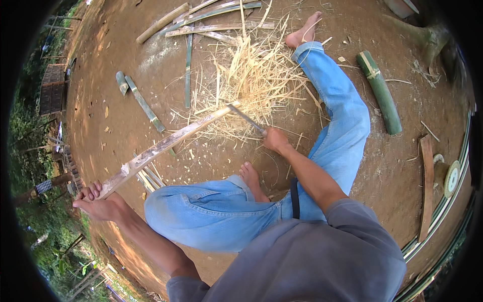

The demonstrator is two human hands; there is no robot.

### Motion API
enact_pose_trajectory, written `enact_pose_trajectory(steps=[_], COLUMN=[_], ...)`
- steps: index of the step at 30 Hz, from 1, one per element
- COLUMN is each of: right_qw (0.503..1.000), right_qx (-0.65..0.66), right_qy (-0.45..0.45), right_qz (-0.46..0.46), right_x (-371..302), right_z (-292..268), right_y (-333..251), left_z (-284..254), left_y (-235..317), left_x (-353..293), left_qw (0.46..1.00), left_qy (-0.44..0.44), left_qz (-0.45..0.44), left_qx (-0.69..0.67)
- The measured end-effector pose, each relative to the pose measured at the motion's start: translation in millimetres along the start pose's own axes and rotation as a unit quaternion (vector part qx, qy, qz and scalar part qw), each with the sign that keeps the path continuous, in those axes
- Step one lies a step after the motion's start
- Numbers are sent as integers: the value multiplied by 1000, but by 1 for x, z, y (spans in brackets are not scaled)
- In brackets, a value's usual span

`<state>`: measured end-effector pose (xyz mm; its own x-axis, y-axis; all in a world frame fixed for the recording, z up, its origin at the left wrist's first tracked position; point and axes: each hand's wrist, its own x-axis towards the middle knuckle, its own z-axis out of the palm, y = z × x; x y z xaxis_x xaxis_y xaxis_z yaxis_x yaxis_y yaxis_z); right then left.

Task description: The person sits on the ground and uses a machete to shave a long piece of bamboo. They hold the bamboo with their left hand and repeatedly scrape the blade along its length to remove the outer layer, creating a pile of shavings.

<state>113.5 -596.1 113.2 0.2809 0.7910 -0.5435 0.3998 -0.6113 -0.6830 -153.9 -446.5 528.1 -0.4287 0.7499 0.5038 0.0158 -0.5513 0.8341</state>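
Note:
My left hand (pixel 100 205) is closed round the near end of a long split bamboo strip (pixel 156 151), which slants up and to the right across the ground in front of me. In my right hand (pixel 276 139) is the handle of a knife (pixel 245 118), hidden by my fingers. Its narrow blade reaches up-left, and the tip meets the far end of the strip. Just beyond that end lies a heap of pale bamboo shavings (pixel 256 75). I sit on the ground with my left knee bent and my right leg stretched forward.
Bamboo pieces (pixel 221 27) lie at the top. On the left are a short bamboo stub (pixel 122 83) and a thin bamboo length (pixel 145 104). A thick green bamboo section (pixel 380 93) rests to the right, near a wooden plank (pixel 426 186) and a round spool (pixel 449 177).

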Motion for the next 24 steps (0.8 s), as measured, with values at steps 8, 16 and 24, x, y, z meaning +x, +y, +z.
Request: enact_pose_trajectory(steps=[8, 16, 24], right_qw=[997, 996, 999], right_qx=[23, 49, 3], right_qy=[-54, -60, -31], right_qz=[-54, 31, 33], right_x=[-40, -28, -15], right_z=[-4, -4, 8], right_y=[-32, -23, -3], left_z=[-10, -6, -6], left_y=[-10, -10, -12], left_x=[16, 15, 16], left_qw=[982, 977, 983], left_qy=[123, 150, 145], left_qz=[12, 17, 12], left_qx=[143, 152, 115])
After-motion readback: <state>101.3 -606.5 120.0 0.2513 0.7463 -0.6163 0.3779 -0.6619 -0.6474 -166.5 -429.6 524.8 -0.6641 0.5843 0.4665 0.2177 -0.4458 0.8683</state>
